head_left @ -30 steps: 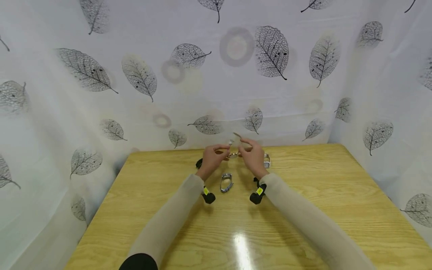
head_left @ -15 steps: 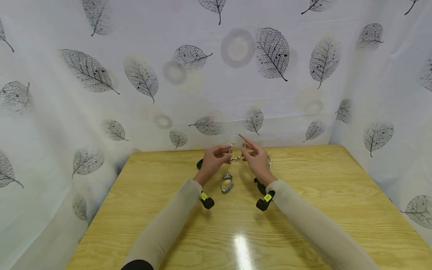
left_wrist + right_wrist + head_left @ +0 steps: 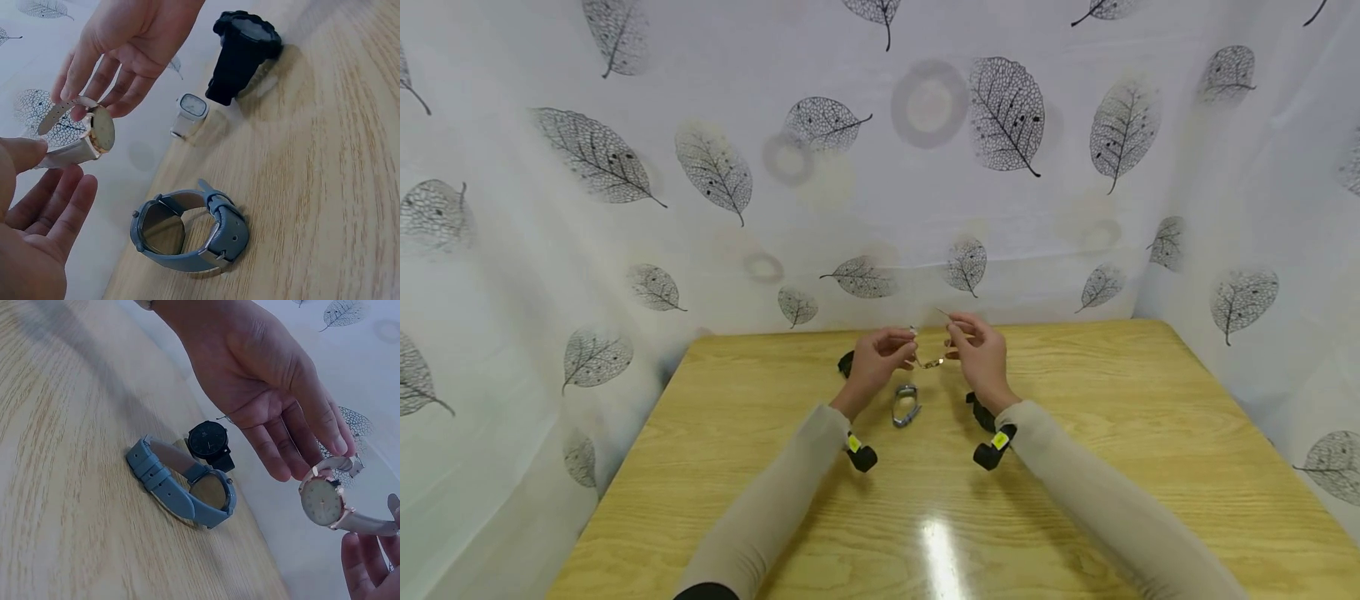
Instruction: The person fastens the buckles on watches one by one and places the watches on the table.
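Between both hands hangs a wristwatch with a pale round dial, rose-gold case and whitish strap, off the table. The left hand pinches the strap's buckle end between thumb and fingers. On the other side, the right hand pinches the strap half with the holes, as the left wrist view shows. Below the hands, a blue-grey strap watch lies on its side, its strap in a closed loop. A black round watch lies near the left hand. A small white watch and a chunky black watch lie near the right hand.
The wooden table ends at a back edge just beyond the hands. A white curtain with leaf prints hangs behind and at both sides. Black wrist cameras sit under the sleeves.
The right hand has moved right and slightly nearer. A wider gap now separates the hands, with the watch lower between them. The white watch has become hidden behind the right hand in the head view.
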`<state>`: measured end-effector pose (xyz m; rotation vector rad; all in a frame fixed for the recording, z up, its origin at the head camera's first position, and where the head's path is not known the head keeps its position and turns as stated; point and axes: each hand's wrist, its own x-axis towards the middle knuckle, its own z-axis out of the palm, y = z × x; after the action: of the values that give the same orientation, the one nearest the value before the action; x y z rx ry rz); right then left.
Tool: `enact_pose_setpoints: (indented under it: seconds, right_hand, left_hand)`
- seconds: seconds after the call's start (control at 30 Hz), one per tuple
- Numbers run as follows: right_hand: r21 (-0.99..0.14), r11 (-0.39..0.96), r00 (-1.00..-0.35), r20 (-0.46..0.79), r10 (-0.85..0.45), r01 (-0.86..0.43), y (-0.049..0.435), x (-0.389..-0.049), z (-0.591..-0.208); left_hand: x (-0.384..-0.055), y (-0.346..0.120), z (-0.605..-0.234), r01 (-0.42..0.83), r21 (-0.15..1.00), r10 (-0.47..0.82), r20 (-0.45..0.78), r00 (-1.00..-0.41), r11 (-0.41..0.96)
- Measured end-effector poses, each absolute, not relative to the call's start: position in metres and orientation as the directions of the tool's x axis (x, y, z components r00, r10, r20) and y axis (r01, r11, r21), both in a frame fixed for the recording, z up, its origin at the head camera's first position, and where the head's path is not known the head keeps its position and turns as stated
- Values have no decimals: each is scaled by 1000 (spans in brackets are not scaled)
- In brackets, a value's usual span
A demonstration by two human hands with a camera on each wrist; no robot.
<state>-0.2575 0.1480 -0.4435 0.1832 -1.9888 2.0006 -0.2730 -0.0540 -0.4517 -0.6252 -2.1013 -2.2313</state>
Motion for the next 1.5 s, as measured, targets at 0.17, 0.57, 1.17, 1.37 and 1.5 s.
enact_pose_setpoints:
  seconds: [0.17,0.57,1.17,1.37,1.5]
  right_hand:
    - [-951,1,-945,307,113,-309,148,-255,-444]
    - [-943,25,-943,332,19,-331,146,-245,-445]
    - [-940,49,-941,339,19,-338,148,-244,-454]
    - [-950,77,-953,302,-17,-303,148,-242,-455]
    - [-952,107,-958,284,-36,-286,147,-242,-454]
  left_hand:
    - [-272,-51,-453,288,952,214,304,-928,-102]
    - [-270,-48,-452,253,964,152,263,-953,-81]
    - [-269,-50,-453,170,979,102,181,-978,-109]
    - [-268,-51,-451,113,984,120,129,-984,-136]
    - [-269,-54,-452,60,987,136,81,-987,-151]
